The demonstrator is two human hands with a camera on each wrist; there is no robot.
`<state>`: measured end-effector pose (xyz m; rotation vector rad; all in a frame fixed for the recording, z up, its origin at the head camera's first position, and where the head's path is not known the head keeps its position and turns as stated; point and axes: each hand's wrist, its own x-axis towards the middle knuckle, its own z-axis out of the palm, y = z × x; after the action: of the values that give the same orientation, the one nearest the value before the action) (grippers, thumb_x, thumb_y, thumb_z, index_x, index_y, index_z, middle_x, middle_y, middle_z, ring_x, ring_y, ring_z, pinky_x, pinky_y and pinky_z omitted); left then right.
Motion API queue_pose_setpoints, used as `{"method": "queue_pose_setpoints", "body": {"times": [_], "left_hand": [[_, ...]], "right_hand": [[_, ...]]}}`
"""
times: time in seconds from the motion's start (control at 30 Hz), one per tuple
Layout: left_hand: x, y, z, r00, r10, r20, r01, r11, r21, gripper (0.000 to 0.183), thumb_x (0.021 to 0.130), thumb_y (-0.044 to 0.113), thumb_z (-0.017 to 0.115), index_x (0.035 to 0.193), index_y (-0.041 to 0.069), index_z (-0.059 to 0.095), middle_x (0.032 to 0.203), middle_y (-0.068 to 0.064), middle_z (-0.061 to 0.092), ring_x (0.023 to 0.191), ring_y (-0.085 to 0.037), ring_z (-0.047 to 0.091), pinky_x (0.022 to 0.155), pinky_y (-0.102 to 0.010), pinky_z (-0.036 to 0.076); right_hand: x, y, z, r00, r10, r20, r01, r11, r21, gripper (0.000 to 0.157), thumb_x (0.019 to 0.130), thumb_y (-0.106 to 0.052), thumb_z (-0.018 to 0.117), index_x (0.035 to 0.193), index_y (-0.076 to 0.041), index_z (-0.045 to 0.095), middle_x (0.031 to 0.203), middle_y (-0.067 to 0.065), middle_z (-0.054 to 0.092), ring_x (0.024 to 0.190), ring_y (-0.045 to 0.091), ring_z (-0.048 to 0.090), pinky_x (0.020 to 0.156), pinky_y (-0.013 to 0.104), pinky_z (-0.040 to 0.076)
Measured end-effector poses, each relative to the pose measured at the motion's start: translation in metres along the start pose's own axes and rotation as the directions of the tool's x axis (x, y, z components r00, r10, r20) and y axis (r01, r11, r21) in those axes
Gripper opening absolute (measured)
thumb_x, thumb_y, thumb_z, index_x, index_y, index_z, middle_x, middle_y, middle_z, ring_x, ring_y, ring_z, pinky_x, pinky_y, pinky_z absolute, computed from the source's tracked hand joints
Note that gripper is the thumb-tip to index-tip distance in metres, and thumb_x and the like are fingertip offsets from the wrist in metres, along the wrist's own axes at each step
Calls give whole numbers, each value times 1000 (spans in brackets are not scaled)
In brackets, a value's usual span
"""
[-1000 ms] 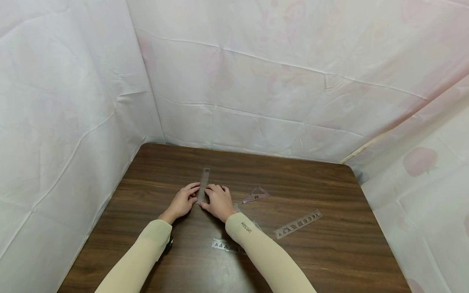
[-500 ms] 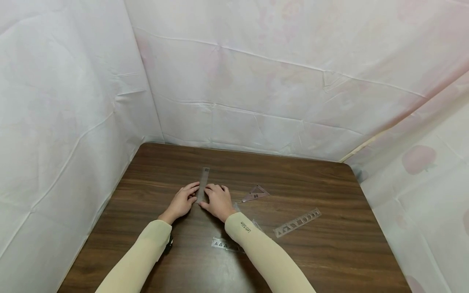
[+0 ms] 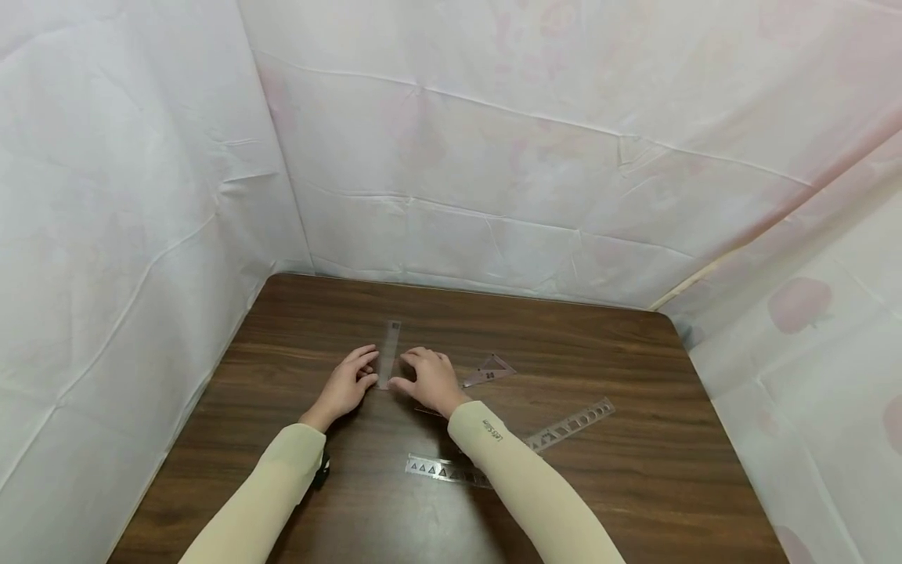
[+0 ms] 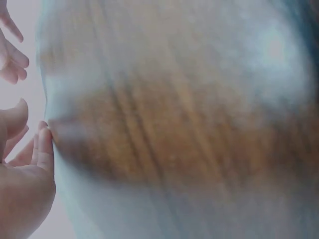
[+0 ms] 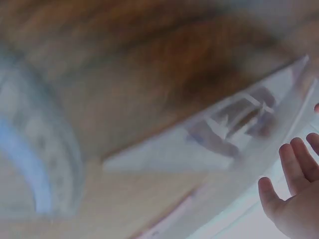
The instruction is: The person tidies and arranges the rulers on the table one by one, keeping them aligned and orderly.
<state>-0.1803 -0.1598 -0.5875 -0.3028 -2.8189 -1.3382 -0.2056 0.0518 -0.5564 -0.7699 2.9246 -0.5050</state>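
A clear straight ruler (image 3: 390,352) lies lengthwise on the dark wooden table, pointing away from the person. At its left edge rests the left hand (image 3: 344,387), fingertips and thumb touching or right beside the plastic. The right hand (image 3: 430,381) hovers just right of the ruler with a small gap, fingers loosely bent and holding nothing. In the right wrist view its spread fingers (image 5: 294,164) show near a clear set square (image 5: 164,148) and a clear protractor (image 5: 65,144), both blurred. The left wrist view shows the left hand (image 4: 25,194) at the frame's edge.
A purplish set square (image 3: 490,372) lies right of the right hand. Farther right is a clear stencil ruler (image 3: 574,423) with cut-out shapes. Another stencil ruler (image 3: 426,468) with triangles lies nearer, partly under the right forearm. White curtains (image 3: 451,172) stand around the table (image 3: 338,501).
The right hand has let go of the ruler's right side and shifted right, its forearm now covering part of the stencil ruler. The left hand has hardly moved.
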Motion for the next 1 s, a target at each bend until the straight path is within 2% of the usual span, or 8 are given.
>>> {"method": "queue_pose_setpoints", "body": {"times": [0.2,0.37,0.53,0.77,1.0], "left_hand": [[-1,8,-5,999,16,-40,-17,1000,-16,52,97,4,70,146,-4,54,157,-24,44,118,-38,64,98,-53,54],[-1,20,-9,999,34,-38,-35,999,-19,54,96,8,72,146,-2,55,158,-22,42,126,-42,62,102,-55,53],[-1,32,-9,998,50,-31,-50,999,-4,56,95,12,74,146,0,56,159,-20,43,130,-42,60,103,-54,53],[-3,50,-10,996,93,-2,-93,994,63,58,93,18,77,147,7,57,158,-19,44,144,-45,43,109,-63,44],[-5,59,-9,988,157,4,-157,983,95,56,91,20,79,143,10,61,155,-17,49,140,-43,47,108,-62,45]], "right_hand": [[-4,6,-20,999,7,-31,-6,999,44,58,98,-52,65,143,-16,62,148,2,59,138,23,56,119,49,38],[-7,11,-31,998,0,-70,5,997,73,57,97,-51,67,142,-15,63,147,3,60,137,25,57,119,51,38],[-12,16,-37,996,-14,-85,20,998,64,58,97,-51,68,142,-15,64,147,3,61,136,25,57,120,52,38],[-19,23,-43,994,-42,-97,45,998,31,57,97,-50,69,140,-14,65,145,3,62,136,26,58,120,52,37],[-29,29,-43,992,-89,-86,86,995,-40,55,97,-51,68,138,-15,67,144,3,63,135,26,58,120,53,37]]}}
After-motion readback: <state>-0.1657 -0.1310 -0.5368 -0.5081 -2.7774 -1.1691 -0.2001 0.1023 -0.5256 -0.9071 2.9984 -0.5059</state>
